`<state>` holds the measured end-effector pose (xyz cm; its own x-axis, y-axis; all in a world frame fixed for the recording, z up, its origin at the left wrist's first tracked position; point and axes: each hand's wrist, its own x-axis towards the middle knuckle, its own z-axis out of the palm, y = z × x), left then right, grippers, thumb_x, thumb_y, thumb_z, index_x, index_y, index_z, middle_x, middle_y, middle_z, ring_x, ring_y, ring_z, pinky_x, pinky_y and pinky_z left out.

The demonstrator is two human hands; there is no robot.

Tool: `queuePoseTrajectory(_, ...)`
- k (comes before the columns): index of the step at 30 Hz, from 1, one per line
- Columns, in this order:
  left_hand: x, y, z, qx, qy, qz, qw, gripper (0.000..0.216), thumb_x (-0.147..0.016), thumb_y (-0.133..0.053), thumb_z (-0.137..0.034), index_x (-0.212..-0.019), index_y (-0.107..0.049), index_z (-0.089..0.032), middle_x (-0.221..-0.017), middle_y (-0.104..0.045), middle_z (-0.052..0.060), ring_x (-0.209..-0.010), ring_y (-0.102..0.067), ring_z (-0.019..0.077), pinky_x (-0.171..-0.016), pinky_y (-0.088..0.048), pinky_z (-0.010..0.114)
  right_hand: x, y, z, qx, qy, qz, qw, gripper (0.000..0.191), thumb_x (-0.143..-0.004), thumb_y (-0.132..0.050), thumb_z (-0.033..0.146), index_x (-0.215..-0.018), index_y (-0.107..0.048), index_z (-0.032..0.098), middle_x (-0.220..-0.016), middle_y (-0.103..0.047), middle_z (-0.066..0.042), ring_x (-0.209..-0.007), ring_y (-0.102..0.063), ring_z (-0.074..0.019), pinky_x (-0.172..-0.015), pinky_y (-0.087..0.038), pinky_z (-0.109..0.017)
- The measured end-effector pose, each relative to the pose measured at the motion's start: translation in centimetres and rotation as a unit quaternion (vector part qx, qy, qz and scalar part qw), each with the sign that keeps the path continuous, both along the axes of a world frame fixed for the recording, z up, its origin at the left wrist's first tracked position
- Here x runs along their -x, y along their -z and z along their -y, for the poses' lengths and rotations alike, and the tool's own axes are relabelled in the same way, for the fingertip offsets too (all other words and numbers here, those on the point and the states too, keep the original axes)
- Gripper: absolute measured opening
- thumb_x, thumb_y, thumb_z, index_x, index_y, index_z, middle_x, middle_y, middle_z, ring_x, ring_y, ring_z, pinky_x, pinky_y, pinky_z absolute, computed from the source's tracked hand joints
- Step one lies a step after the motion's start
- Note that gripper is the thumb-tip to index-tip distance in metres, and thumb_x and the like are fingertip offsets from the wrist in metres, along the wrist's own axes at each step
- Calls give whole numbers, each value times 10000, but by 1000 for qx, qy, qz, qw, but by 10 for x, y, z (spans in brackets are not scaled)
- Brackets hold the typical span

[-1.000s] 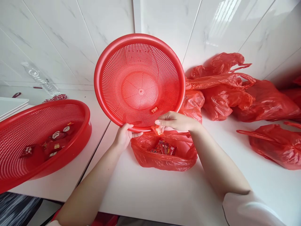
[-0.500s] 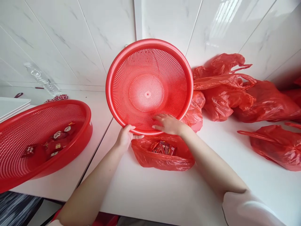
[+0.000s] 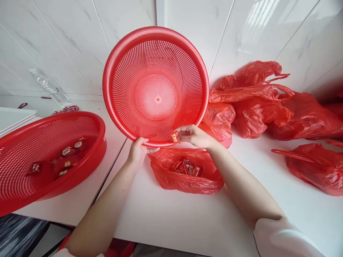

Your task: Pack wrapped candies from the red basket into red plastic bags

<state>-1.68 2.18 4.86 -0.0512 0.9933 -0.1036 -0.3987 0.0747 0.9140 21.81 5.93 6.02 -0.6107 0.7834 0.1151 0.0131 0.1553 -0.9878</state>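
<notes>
My left hand (image 3: 138, 152) grips the near rim of a red perforated plastic basket (image 3: 158, 84), thumb over the edge, and the basket is tilted with its mouth toward me. Between the fingertips of my right hand (image 3: 193, 136) is a small red packet (image 3: 174, 137) with yellow print, just at the basket's lower rim. Nothing else shows inside this basket. Directly below, on the white table, a red plastic bag (image 3: 184, 184) lies with its mouth spread. Dark red printed packets (image 3: 189, 167) show inside it.
To the left stands another red basket (image 3: 101, 142) with several small wrapped pieces in it. A clear plastic bottle (image 3: 50, 87) leans by the tiled wall. Several filled red bags (image 3: 308, 114) crowd the right side, with one bag (image 3: 317, 166) nearer me. A seam crosses the white table (image 3: 171, 217).
The tilted basket has moved up and to the left with my left hand. My right hand has come out to the rim and now pinches a small red packet.
</notes>
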Motion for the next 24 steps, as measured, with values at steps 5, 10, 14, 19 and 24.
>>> queuePoseTrajectory(5,-1,1,-1,4,-6,9,1000,134,-659,-602,-195,-757,-528,-141,-904,-591,72,-941,-617,260,-702,-605,427,1,-11,11,-15,-33,47,998,289,-826,-598,195,-1100,-671,143,-805,-686,-1,-639,-594,-79,-617,-461,-205)
queuePoseTrajectory(10,1,0,-2,7,1,13,1000,163,-664,-585,-199,-808,-541,-137,-973,-611,90,-911,-630,247,-676,-603,412,1,-19,20,-59,-155,135,977,303,-824,-611,202,-1115,-672,150,-1016,-713,-58,-891,-671,-150,-778,-522,-258)
queuePoseTrajectory(14,1,1,-3,5,-24,20,1000,127,-649,-598,-186,-736,-514,-147,-920,-604,61,-854,-624,206,-655,-600,362,2,-22,28,-97,-114,186,971,450,-843,-617,246,-1288,-567,196,-1142,-685,-81,-1018,-669,-185,-842,-540,-298)
queuePoseTrajectory(19,1,2,-1,1,-66,48,997,109,-634,-601,-181,-711,-526,-162,-814,-591,30,-789,-625,180,-582,-567,271,2,-23,29,-219,48,239,945,691,-879,-546,176,-1496,-253,280,-870,-725,-4,-801,-696,-172,-789,-542,-319)
queuePoseTrajectory(24,2,3,0,-22,-70,57,996,150,-627,-589,-202,-770,-566,-161,-827,-635,40,-718,-638,178,-546,-539,265,3,-10,16,-342,264,323,842,576,-843,-622,250,-1383,-421,262,-972,-688,-77,-808,-677,-234,-771,-539,-386)
